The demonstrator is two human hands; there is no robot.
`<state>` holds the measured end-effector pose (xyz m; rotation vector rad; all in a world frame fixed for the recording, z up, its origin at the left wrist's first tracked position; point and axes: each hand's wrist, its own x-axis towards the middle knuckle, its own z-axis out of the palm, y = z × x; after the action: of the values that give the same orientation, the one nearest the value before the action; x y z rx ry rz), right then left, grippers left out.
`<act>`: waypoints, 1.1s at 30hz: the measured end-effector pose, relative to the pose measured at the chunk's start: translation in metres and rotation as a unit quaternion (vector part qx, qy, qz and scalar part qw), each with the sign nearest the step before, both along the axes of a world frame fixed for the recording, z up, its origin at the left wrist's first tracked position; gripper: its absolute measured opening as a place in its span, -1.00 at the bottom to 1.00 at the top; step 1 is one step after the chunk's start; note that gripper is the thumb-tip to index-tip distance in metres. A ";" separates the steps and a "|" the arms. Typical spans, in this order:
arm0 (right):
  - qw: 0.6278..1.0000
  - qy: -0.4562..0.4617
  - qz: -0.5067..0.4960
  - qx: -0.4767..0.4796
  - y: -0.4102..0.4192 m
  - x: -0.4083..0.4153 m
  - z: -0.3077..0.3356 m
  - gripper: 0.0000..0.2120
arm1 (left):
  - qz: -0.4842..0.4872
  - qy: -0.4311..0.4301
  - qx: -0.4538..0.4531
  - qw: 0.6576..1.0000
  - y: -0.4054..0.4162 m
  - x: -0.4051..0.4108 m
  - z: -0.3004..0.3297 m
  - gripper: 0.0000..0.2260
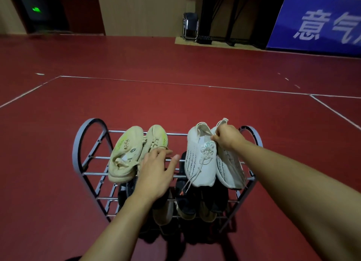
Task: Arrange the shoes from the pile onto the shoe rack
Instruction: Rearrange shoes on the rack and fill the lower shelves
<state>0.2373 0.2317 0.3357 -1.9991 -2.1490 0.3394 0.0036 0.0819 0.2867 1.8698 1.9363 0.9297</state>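
Hands: two bare hands reach out over the rack, one on each side.
Left hand (156,169): spread wide with straight fingers. It lies over the heel end of one tan shoe and hides that part. The fingertips reach the bars in the gap between the two pairs.
Right hand (227,136): curled. It pinches the top edge of the white shoe on the right (230,168) near its opening. The hand hides part of that shoe.
White shoe on the left (200,159): lies just beside the pinched one, touching it. Its laces hang down past the top shelf.
Tan shoes (125,155): a pair on the left part of the top shelf, side by side, with some yellow-green on them. The small marks on them are too tiny to read.
Shoe rack (88,143): grey metal bars with round ends, standing on the red floor (175,104).
Lower shelves: dark shoes (185,204) sit there. It is shadowy, and I cannot tell how many there are.
Far back: a folding chair (190,26) by the wall and a blue banner (316,20), cut off at the right edge.
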 end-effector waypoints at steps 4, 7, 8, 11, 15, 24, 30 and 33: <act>0.999 0.020 0.003 0.035 0.006 -0.007 0.001 -0.78 | -0.003 0.020 0.012 1.000 0.001 -0.001 -0.005 -0.59; 0.999 0.039 -0.002 0.022 0.009 -0.011 -0.002 -0.84 | -0.028 0.037 0.018 0.999 0.001 0.002 -0.007 -0.60; 0.999 0.047 -0.005 0.003 0.007 -0.010 -0.004 -0.82 | -0.040 0.039 0.024 0.998 0.000 0.003 -0.008 -0.59; 0.997 0.065 0.004 -0.031 0.000 -0.003 -0.011 -0.77 | -0.075 0.054 0.033 0.995 -0.002 0.015 -0.013 -0.54; 0.994 0.081 0.015 -0.067 -0.012 0.016 -0.020 -0.48 | -0.096 0.088 -0.006 0.991 -0.010 0.044 -0.027 -0.27; 0.992 0.064 -0.101 -0.025 -0.071 0.032 -0.055 -0.46 | -0.048 -0.051 -0.064 0.995 0.001 0.085 -0.047 -0.26; 0.989 0.074 -0.124 -0.024 -0.077 0.028 -0.055 -0.47 | -0.115 -0.109 -0.068 0.985 0.008 0.059 -0.053 -0.49; 0.990 0.062 -0.125 -0.006 -0.082 0.027 -0.047 -0.49 | -0.133 -0.077 -0.061 0.986 0.001 0.053 -0.053 -0.48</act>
<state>0.2643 0.1499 0.2890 -2.1603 -1.8021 0.4261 0.0568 0.0825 0.2335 1.8689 1.5705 0.8259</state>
